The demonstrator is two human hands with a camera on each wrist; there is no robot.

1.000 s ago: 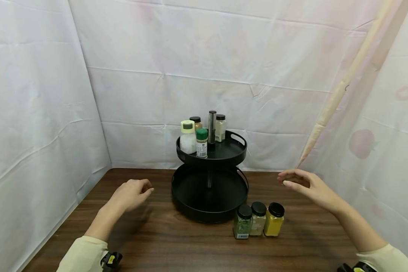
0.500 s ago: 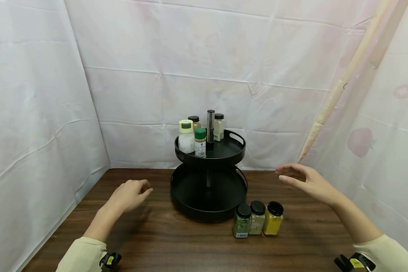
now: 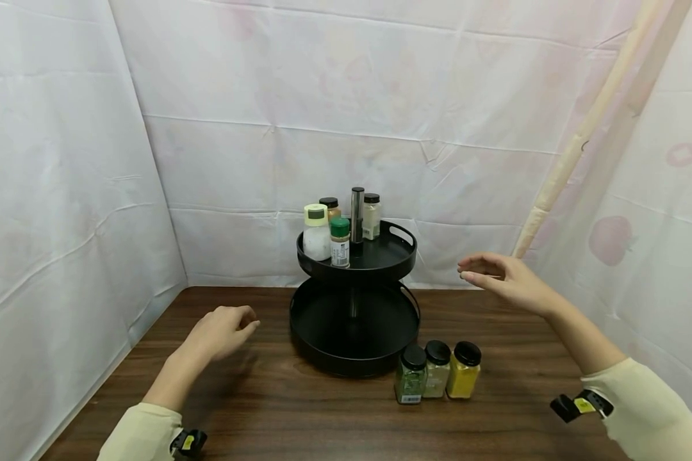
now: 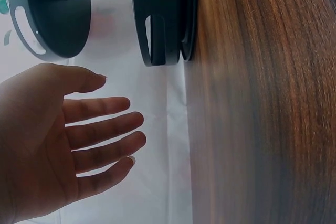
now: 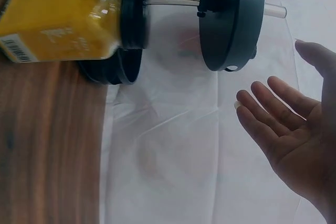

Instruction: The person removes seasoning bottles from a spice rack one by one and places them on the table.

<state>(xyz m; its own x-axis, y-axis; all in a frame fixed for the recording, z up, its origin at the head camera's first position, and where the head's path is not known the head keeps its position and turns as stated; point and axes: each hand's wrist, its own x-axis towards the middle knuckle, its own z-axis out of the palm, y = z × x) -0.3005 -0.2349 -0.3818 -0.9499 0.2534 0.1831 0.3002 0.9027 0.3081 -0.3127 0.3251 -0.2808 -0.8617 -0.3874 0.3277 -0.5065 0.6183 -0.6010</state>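
A black two-tier round rack (image 3: pixel 354 366) stands on the table. My left hand (image 3: pixel 219 331) hovers to the left of its lower tray, fingers loosely bent and holding nothing. In the left wrist view that left hand (image 4: pixel 68 135) has its fingers spread apart. On the right, my right hand (image 3: pixel 510 278) is raised over the table, apart from the rack and empty. Its relaxed fingers also show in the right wrist view, on the right hand (image 5: pixel 299 124). Nearest to it are three black-capped spice jars: yellow jar (image 3: pixel 464 378), pale jar (image 3: pixel 436 378) and green jar (image 3: pixel 411 383).
The upper tray (image 3: pixel 395 259) bears a white shaker (image 3: pixel 317 242), a green-capped bottle (image 3: pixel 340 248) and two black-capped jars, one a pale jar (image 3: pixel 371 221). A metal post (image 3: pixel 357 218) rises through it. White cloth (image 3: pixel 254 166) hangs behind the wooden table (image 3: pixel 300 422).
My right hand has moved left and slightly up, closer to the rack. The left hand stays nearly in place. Jars and rack have not moved.
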